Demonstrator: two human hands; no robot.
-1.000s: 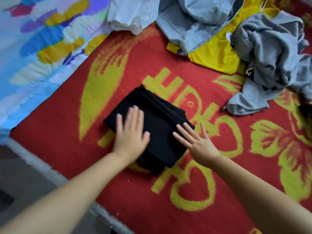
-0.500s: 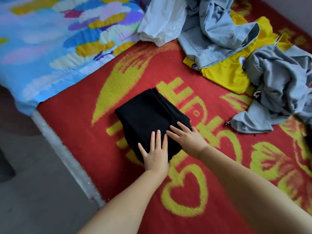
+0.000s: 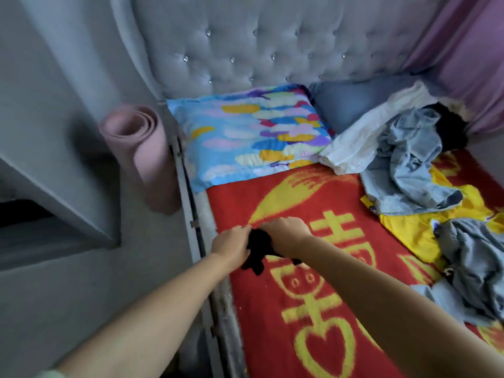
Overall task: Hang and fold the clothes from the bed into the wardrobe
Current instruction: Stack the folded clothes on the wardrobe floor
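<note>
A folded black garment (image 3: 257, 248) is gripped between both hands just above the red and yellow blanket (image 3: 272, 309), near the bed's left edge. My left hand (image 3: 231, 245) holds its left side and my right hand (image 3: 286, 234) its top and right side, so most of it is hidden. At the right of the bed lies a heap of loose clothes: a white garment (image 3: 357, 143), pale denim (image 3: 409, 170), a yellow shirt (image 3: 414, 230) and a grey sweatshirt (image 3: 477, 260).
A colourful pillow (image 3: 251, 135) lies at the head of the bed under a grey tufted headboard (image 3: 259, 42). A rolled pink mat (image 3: 144, 151) stands on the floor beside the bed. A grey ledge (image 3: 54, 192) juts in at the left. Purple curtain (image 3: 469, 55) at right.
Both hands went from lying flat on the folded black garment to closing on it and raising it. The view swung up toward the headboard and left.
</note>
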